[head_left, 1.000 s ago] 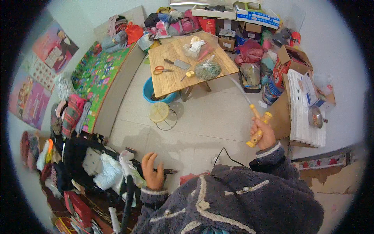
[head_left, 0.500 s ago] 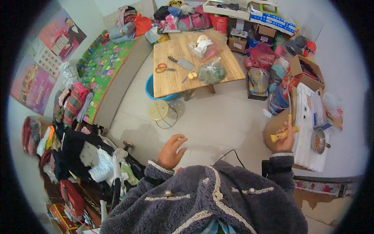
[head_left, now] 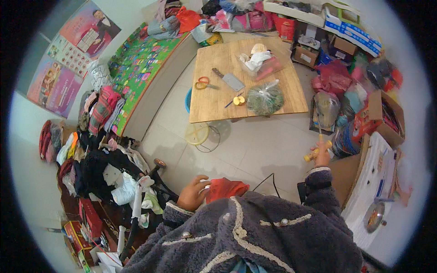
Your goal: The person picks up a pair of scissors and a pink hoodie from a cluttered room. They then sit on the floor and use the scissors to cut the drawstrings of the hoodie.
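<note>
My right hand [head_left: 323, 157] is closed around yellow-handled tools that look like screwdrivers [head_left: 311, 156]. One handle lies crosswise in the fist, and another stands up with a thin metal shaft pointing away from me. My left hand [head_left: 193, 194] is held low in front of my body, fingers loosely bent and a little apart, with nothing visible in it. Right beside its fingertips is a red cloth-like thing [head_left: 226, 189], partly hidden by my coat; whether they touch I cannot tell. Ahead stands a wooden table [head_left: 209, 102] with a cleaver [head_left: 232, 81], scissors [head_left: 205, 83] and a cut piece of fruit [head_left: 238, 100].
On the table also lie a clear bag of greens [head_left: 266, 98] and another plastic bag [head_left: 259, 63]. A yellow stool [head_left: 197, 133] stands before it. Clothes pile up at left by a green-covered bed [head_left: 145, 68]. Boxes [head_left: 384, 119] and bags line the right side.
The view has shifted, so the table sits further right and lower. My right hand with the tools has moved left. The red thing beside my left hand now shows much more.
</note>
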The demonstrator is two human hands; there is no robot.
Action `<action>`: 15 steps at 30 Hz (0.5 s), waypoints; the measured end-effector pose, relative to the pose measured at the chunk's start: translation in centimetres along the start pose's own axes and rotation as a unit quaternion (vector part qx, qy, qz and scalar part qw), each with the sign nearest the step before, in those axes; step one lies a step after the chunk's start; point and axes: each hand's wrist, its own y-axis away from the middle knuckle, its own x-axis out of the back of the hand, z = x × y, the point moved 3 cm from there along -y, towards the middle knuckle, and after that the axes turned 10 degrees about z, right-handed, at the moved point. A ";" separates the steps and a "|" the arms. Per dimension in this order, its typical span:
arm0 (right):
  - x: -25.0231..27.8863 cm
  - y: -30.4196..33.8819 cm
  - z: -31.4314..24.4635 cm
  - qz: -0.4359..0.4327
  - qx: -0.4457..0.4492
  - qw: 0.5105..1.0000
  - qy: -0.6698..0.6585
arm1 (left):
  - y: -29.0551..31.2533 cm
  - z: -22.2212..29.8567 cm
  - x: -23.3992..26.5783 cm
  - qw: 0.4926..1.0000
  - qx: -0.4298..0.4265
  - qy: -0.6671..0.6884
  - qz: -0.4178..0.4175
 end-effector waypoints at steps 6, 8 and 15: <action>-8.4 -6.9 3.0 -0.069 -0.018 0.993 0.090 | -6.7 -3.7 -0.2 1.000 0.005 0.008 0.026; -10.6 -8.9 2.9 -0.052 -0.033 0.986 0.156 | -10.1 -5.3 -0.3 1.000 -0.003 0.002 0.019; -16.8 -15.2 5.2 -0.028 -0.029 0.996 0.078 | -17.5 -8.9 -0.9 0.999 -0.003 0.050 0.003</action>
